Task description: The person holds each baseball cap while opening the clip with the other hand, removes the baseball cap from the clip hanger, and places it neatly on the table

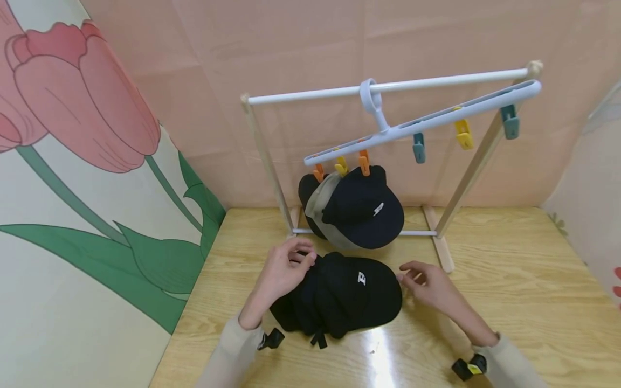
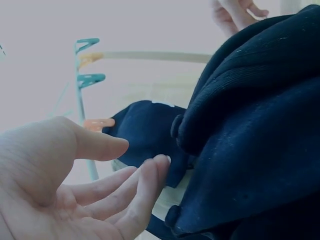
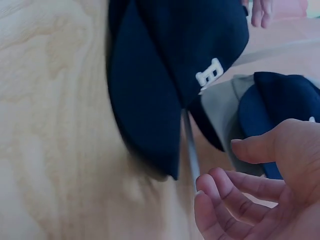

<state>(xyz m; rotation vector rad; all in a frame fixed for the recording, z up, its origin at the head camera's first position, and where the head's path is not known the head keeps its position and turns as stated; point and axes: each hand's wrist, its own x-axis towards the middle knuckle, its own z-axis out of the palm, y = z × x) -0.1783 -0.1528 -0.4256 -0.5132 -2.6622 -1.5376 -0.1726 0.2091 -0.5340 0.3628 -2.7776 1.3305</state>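
Observation:
A black baseball cap (image 1: 349,296) with a white letter on its front lies on the table, brim to the right and strap end toward me. My left hand (image 1: 286,269) is over its back left edge, fingers loosely bent with a gap to the thumb. In the left wrist view the cap's folded crown (image 2: 250,115) stands beside those fingertips. Just off the brim's right end, my right hand (image 1: 429,285) has relaxed fingers and thumb apart. The right wrist view shows the brim (image 3: 142,105) beyond that hand, with nothing between its fingers.
A wooden rack with a white top bar (image 1: 310,92) stands behind. On it hangs a tilted pale-blue clip hanger (image 1: 402,132). Orange and yellow clips hold a black cap (image 1: 359,199), a grey cap (image 1: 317,207) and a dark cap (image 1: 305,188). Teal clips (image 1: 419,148) hang farther right.

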